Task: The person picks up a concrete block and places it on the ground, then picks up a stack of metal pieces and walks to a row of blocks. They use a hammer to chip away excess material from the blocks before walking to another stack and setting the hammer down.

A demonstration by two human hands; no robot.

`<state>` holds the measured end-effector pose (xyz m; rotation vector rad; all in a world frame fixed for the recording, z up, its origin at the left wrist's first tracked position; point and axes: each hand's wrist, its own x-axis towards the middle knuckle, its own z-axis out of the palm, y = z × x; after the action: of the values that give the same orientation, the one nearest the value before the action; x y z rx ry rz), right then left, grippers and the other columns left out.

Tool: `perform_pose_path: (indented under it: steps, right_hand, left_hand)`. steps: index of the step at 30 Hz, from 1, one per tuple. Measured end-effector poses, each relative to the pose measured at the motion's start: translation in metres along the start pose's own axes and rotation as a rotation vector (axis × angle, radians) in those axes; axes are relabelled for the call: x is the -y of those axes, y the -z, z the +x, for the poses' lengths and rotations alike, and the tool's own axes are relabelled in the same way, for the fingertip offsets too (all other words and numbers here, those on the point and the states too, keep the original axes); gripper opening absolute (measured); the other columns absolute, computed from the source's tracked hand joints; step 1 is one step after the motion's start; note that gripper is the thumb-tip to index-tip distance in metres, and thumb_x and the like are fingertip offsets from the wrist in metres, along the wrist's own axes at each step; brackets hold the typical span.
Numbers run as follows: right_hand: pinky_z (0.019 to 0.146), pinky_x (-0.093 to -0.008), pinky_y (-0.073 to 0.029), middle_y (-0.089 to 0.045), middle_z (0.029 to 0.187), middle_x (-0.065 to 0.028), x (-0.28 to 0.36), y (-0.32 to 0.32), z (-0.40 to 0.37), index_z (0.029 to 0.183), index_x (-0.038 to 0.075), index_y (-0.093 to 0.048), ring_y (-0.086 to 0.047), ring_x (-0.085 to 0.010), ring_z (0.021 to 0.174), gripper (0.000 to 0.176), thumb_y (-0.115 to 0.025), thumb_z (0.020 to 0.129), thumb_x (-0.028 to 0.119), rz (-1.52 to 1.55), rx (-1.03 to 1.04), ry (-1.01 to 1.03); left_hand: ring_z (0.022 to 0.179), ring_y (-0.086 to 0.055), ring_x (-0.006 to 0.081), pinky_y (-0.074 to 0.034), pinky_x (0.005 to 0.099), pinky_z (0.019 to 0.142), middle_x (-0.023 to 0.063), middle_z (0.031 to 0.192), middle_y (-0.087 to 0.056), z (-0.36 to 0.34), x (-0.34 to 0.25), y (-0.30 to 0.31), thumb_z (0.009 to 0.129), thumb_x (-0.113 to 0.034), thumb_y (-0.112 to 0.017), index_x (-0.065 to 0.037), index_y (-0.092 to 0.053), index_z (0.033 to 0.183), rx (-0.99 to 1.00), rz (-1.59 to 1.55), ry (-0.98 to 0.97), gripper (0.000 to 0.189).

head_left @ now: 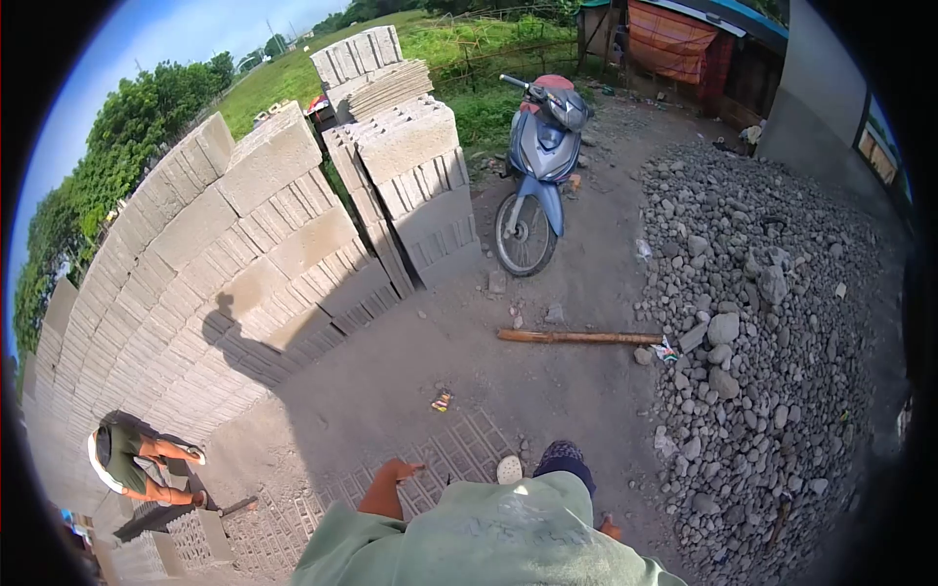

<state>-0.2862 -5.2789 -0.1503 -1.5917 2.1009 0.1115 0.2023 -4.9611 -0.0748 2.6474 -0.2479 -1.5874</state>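
Note:
My left hand (403,471) hangs beside my green shirt (498,537) with its fingers loosely stretched out, and nothing shows in it. Below it lies a grid of block-shaped outlines (454,454) on the grey ground. Most of my right hand (611,528) is hidden by the shirt; a small part shows at the right side, and its fingers cannot be made out. Under the shirt's front edge a pale shoe (509,470) and a dark patterned trouser leg (565,456) are visible.
Tall stacks of concrete blocks (283,230) line the left. A person (132,459) bends over blocks at lower left. Ahead stands a motorcycle (542,161). A wooden pole (581,337) lies beside the gravel pile (772,342) on the right. A colourful wrapper (442,401) is on the ground.

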Motion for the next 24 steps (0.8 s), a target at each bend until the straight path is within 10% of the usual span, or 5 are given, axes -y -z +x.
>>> perform_pose_path:
  steps: [7,11,13,19,24]
  right_hand:
    - [0.055,-0.0433,-0.046,-0.062,0.066,-0.0199,0.175,0.066,0.128,0.068,-0.006,-0.064,-0.061,-0.034,0.063,0.068,-0.043,0.086,0.056,0.393,0.097,-0.072]
    - [0.041,-0.0318,-0.045,-0.061,0.068,-0.0149,0.268,0.013,0.298,0.079,-0.002,-0.063,-0.056,-0.0232,0.047,0.047,-0.054,0.084,0.045,0.156,-0.07,0.445]
    - [0.042,-0.0313,-0.045,-0.06,0.063,-0.012,0.359,0.041,0.319,0.076,-0.001,-0.061,-0.055,-0.0217,0.045,0.034,-0.06,0.082,0.033,0.429,0.338,0.147]
    - [0.049,-0.026,-0.043,-0.058,0.059,-0.0062,0.573,0.117,0.335,0.077,-0.003,-0.06,-0.054,-0.0121,0.05,0.035,-0.064,0.08,0.031,0.722,0.268,0.669]
    - [0.053,-0.0245,-0.045,-0.058,0.064,-0.004,0.617,0.122,0.329,0.086,-0.002,-0.06,-0.055,-0.0112,0.058,0.037,-0.062,0.083,0.035,0.766,0.217,0.622]
  left_hand:
    - [0.09,-0.06,0.0394,-0.048,0.0445,0.075,0.0251,0.094,-0.061,0.039,-0.162,0.14,0.072,-0.025,-0.059,-0.002,-0.058,0.108,-0.623,-0.202,-0.212,0.042]
    - [0.091,-0.059,0.0393,-0.048,0.0418,0.076,0.0254,0.092,-0.061,0.055,-0.241,0.212,0.073,-0.022,-0.059,-0.002,-0.056,0.112,-0.925,-0.362,-0.409,0.044]
    - [0.093,-0.06,0.0354,-0.047,0.0374,0.077,0.0233,0.096,-0.062,0.052,-0.278,0.256,0.074,-0.024,-0.063,-0.002,-0.056,0.115,-0.918,-0.406,-0.399,0.046]
    - [0.089,-0.063,0.0321,-0.047,0.0374,0.074,0.0216,0.091,-0.063,-0.006,-0.371,0.436,0.078,-0.019,-0.061,-0.008,-0.052,0.121,-1.128,-0.573,-0.447,0.045]
    - [0.082,-0.059,0.0415,-0.046,0.0459,0.07,0.0259,0.086,-0.061,0.001,-0.402,0.621,0.077,-0.02,-0.061,-0.011,-0.053,0.12,-1.489,-0.172,-0.397,0.045]
